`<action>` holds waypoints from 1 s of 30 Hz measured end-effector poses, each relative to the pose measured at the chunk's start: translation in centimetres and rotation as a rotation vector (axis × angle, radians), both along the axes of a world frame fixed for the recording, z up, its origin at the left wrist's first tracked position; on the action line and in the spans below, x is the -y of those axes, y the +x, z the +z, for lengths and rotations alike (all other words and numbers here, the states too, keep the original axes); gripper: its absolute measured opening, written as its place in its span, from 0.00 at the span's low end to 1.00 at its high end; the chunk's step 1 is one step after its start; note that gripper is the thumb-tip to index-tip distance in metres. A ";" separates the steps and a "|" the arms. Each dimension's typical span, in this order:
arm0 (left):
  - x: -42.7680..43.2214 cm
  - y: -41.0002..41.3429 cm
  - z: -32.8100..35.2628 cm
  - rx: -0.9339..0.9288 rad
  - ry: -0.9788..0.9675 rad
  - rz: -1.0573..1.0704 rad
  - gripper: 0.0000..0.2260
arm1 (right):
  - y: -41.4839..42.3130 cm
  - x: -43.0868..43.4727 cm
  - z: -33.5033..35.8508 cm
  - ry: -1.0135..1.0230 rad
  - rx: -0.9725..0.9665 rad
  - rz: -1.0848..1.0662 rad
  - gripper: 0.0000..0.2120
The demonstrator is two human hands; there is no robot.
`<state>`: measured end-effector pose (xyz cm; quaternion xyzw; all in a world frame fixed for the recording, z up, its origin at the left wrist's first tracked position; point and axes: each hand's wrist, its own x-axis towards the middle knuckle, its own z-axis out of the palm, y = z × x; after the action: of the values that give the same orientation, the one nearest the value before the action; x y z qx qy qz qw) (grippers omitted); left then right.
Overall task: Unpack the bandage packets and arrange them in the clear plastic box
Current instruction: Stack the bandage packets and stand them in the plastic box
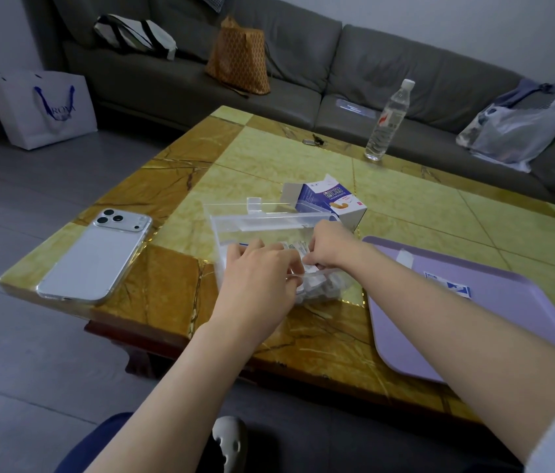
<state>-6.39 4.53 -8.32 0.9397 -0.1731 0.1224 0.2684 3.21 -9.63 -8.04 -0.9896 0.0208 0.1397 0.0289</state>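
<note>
The clear plastic box (231, 230) stands open on the table, its lid (269, 208) tipped up behind it. Several white bandage packets (320, 285) lie inside, partly hidden by my hands. My left hand (255, 278) reaches over the box's front wall, its fingers curled on the packets. My right hand (329, 245) comes in from the right and pinches packets inside the box. An opened blue-and-white bandage carton (330, 201) lies just behind the box. One loose packet (448, 286) rests on the purple tray (508, 322).
A phone (95, 257) lies face down at the table's left. A water bottle (387, 122) stands at the far edge, keys (313, 141) near it. A grey sofa (371, 63) with bags runs behind; a white shopping bag (44, 107) stands on the floor.
</note>
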 end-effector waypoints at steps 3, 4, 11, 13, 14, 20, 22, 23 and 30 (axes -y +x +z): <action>0.0 0.0 -0.1 -0.007 -0.005 0.003 0.06 | 0.1 -0.2 -0.3 0.010 0.002 -0.006 0.16; 0.1 0.0 -0.1 -0.008 -0.005 0.005 0.06 | 0.1 -0.3 -0.4 0.014 -0.006 -0.009 0.15; 0.1 0.0 -0.1 0.009 -0.009 0.005 0.06 | 0.1 -0.1 -0.5 0.040 0.061 -0.030 0.15; 0.1 0.0 -0.1 0.006 -0.012 0.006 0.07 | -0.1 0.0 -0.1 0.061 0.074 -0.042 0.10; 0.1 0.0 -0.1 0.003 -0.012 0.009 0.07 | -0.3 0.0 0.1 0.066 0.054 -0.049 0.06; 0.3 -0.1 0.0 0.006 -0.014 0.029 0.06 | -1.3 0.1 0.9 0.197 -0.038 -0.088 0.08; 0.4 -0.1 0.0 0.009 -0.009 0.036 0.06 | -1.7 0.7 1.3 0.211 0.092 -0.033 0.10; 0.5 -0.1 0.0 0.011 -0.006 0.040 0.06 | -2.0 1.0 1.4 0.225 0.173 -0.001 0.13; 1.9 -0.4 0.1 0.071 0.055 0.060 0.07 | -6.7 4.3 2.0 0.332 0.717 0.192 0.10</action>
<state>-6.81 2.64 -8.21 0.9466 -0.1574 0.1590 0.2322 -3.52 -13.96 -6.04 -0.9549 -0.1057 -0.2107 0.1805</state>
